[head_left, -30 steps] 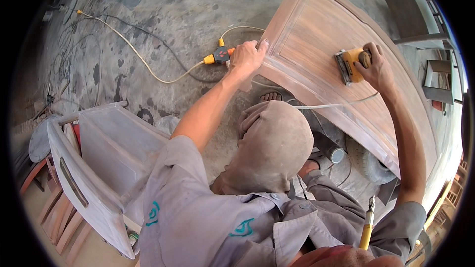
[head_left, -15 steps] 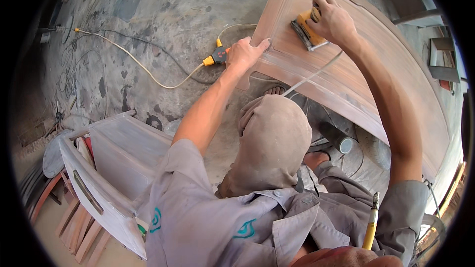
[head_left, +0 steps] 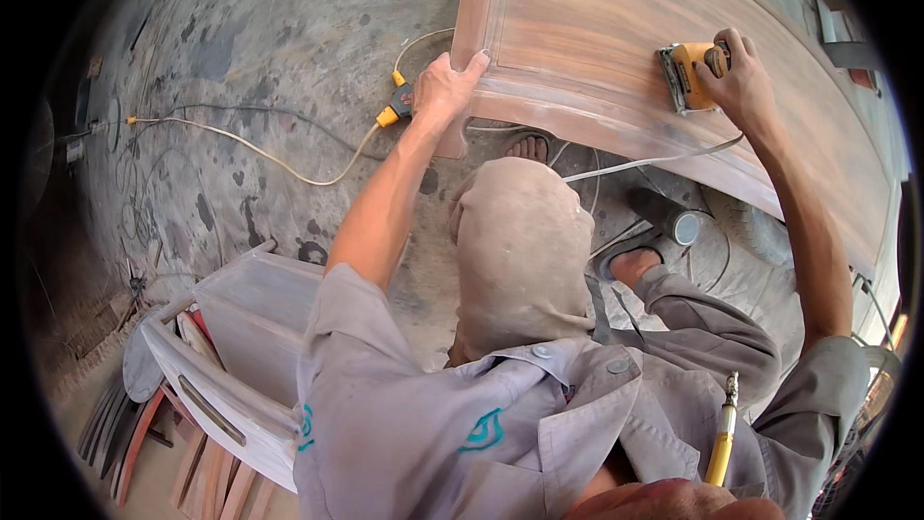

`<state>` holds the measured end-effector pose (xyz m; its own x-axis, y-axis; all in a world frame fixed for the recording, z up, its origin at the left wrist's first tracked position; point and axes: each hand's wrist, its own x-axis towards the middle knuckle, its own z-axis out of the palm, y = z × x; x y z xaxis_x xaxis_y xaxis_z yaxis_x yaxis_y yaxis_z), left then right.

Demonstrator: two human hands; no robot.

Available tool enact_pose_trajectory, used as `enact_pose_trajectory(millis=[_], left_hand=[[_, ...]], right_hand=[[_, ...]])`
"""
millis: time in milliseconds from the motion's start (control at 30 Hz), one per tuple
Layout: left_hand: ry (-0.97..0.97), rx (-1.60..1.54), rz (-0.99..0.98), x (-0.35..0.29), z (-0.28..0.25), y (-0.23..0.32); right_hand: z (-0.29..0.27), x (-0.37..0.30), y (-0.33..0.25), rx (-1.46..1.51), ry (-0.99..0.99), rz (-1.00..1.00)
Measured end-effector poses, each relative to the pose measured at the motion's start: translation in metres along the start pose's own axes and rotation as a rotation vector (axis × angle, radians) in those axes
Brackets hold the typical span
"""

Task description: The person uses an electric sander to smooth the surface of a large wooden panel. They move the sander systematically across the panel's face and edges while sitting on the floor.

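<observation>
A yellow electric sander lies with its pad on a large brown wooden panel that has a raised frame border. My right hand is wrapped round the sander's black rear grip. From beneath that hand a grey cord runs back over the panel's near edge. At the panel's left end my left hand clasps the edge, thumb on top and fingers partly hidden. Just beside this hand, on the floor, is a black and yellow power socket block with a pale cable.
To the lower left stands a grey-coated wooden furniture piece, with curved wooden strips near it. A dark cylinder and loose cords lie below the panel, close to my feet. A pale cable crosses the stained concrete floor.
My right hand has moved the sander rightward along the panel, away from the left end. My left hand keeps its hold on the edge. The whole view has shifted slightly.
</observation>
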<state>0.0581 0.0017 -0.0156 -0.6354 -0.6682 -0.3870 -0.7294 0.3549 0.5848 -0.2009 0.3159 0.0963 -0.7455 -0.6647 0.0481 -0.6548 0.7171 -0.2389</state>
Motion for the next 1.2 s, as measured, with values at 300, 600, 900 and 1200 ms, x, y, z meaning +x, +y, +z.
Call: enact_pose_trajectory(millis=[300, 600, 900, 1200], left_hand=[[-0.008, 0.010, 0.024, -0.001, -0.001, -0.001], [0.002, -0.003, 0.019, 0.002, 0.001, -0.003], [-0.004, -0.057, 0.030, 0.004, 0.004, -0.007], [-0.005, -0.050, 0.031, 0.005, 0.001, -0.008]], right_hand=[[0.040, 0.009, -0.116, -0.002, 0.098, -0.064], [0.022, -0.012, -0.050, -0.096, 0.105, 0.180], [0.039, -0.002, -0.141, 0.005, 0.092, 0.071], [0.012, -0.028, -0.009, -0.107, 0.098, 0.331]])
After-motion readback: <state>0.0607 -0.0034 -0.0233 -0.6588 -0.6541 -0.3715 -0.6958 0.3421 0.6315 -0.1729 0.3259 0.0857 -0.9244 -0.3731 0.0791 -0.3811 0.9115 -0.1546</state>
